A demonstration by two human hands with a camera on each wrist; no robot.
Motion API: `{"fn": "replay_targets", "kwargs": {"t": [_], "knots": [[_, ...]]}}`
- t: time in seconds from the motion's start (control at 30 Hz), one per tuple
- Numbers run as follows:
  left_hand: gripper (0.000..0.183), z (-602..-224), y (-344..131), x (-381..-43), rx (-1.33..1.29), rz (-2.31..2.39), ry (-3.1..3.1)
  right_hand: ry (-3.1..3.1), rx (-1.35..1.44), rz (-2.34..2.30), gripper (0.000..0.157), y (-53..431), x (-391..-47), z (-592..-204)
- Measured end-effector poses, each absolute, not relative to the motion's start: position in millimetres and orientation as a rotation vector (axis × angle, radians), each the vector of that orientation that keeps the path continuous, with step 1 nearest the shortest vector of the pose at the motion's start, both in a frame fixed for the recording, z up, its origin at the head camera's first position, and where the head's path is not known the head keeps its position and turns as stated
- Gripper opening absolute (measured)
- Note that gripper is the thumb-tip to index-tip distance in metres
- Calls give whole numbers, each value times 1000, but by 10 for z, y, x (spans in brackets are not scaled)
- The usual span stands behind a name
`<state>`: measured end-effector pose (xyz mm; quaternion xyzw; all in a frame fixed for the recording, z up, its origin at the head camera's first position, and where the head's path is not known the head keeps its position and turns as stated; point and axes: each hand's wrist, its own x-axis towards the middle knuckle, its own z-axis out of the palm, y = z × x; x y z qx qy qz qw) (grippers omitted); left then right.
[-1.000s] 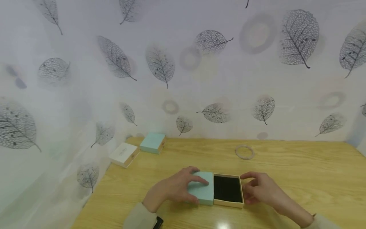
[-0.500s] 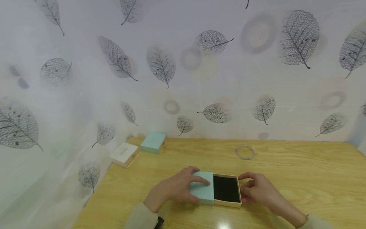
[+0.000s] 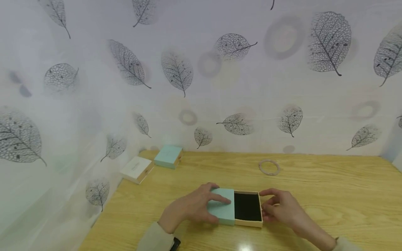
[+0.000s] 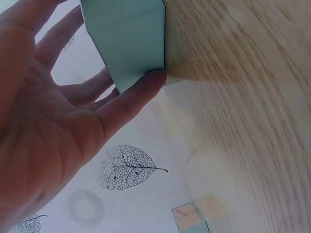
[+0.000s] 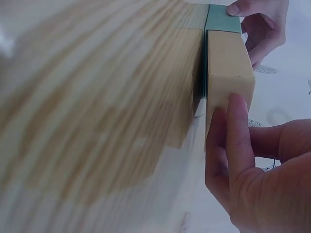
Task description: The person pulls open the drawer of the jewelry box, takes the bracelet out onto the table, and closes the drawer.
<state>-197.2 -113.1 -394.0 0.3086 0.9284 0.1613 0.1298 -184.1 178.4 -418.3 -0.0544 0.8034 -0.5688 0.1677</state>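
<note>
A slide-out box lies in front of me, its mint-green sleeve (image 3: 224, 205) on the left. Its cream drawer (image 3: 246, 223) stands partly out to the right, with a black lining (image 3: 247, 207) inside. My left hand (image 3: 196, 205) grips the sleeve, thumb on the near side, fingers over the top and far side. In the left wrist view a fingertip presses along the sleeve (image 4: 131, 43). My right hand (image 3: 282, 207) touches the drawer's right end with its fingertips. The right wrist view shows extended fingers (image 5: 238, 126) against the tan end wall (image 5: 231, 87).
A white box (image 3: 137, 168) and another mint-green box (image 3: 168, 156) sit at the table's back left. A pale ring-shaped bangle (image 3: 269, 167) lies on the wooden table (image 3: 333, 188) behind the right hand. A leaf-patterned curtain (image 3: 201, 87) rises along the back and left.
The drawer has slid left, a little further into the sleeve, and the right hand has moved left with it. The left hand has kept its grip on the sleeve.
</note>
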Motion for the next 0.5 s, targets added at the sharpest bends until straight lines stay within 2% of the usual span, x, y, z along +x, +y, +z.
{"fn": "replay_targets", "kwargs": {"t": [0.5], "knots": [[55, -3982, -1147, -1990, 888, 500, 2698, 2277, -150, -1657, 40, 1725, -1838, -4187]]}}
